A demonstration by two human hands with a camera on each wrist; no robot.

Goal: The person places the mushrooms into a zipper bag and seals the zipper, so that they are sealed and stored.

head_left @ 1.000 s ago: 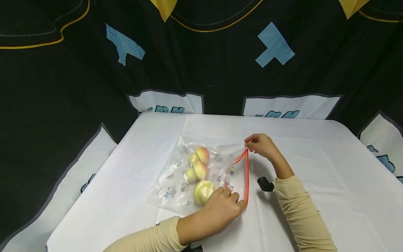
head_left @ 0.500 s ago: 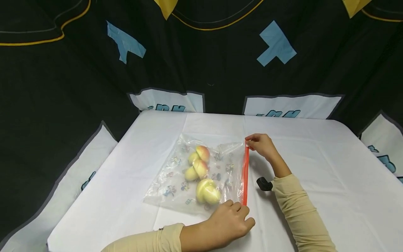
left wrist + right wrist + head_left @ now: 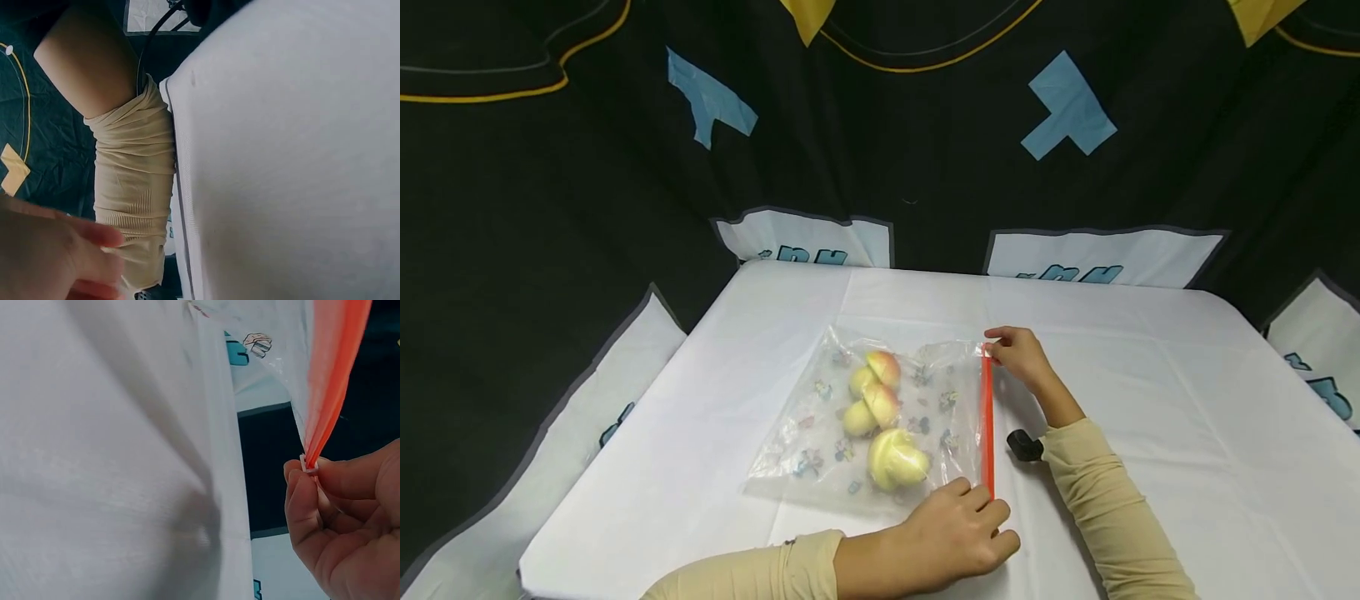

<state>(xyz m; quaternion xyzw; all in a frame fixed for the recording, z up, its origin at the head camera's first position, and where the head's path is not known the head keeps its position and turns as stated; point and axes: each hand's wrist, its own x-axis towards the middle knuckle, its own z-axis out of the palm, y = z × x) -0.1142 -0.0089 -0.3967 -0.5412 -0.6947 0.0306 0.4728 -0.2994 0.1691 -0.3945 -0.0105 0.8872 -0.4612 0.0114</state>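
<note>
A clear zip bag (image 3: 820, 450) with small printed figures lies on the white table. Inside it are several rounded yellow fruits (image 3: 898, 460), some with a red blush (image 3: 881, 402). Its red zip strip (image 3: 987, 417) runs straight along the right side, both edges together. At the strip's far end, my right hand (image 3: 1021, 358) pinches the small white slider (image 3: 309, 464) between thumb and fingers. My left hand (image 3: 955, 533) has its fingers curled at the near end of the strip, holding the bag's corner. In the left wrist view that hand's fingertips (image 3: 103, 250) look blurred.
The white table (image 3: 1150, 467) reaches back to a black curtain (image 3: 910, 150) with blue and yellow patches. A small black device (image 3: 1025, 446) sits by the right sleeve (image 3: 1108, 500). The left sleeve (image 3: 760, 567) crosses the near side.
The red strip's two edges, spread apart a second ago, now lie together. My left hand has shifted toward the near right, uncovering more of the fruit. My right hand stays at the far end.
</note>
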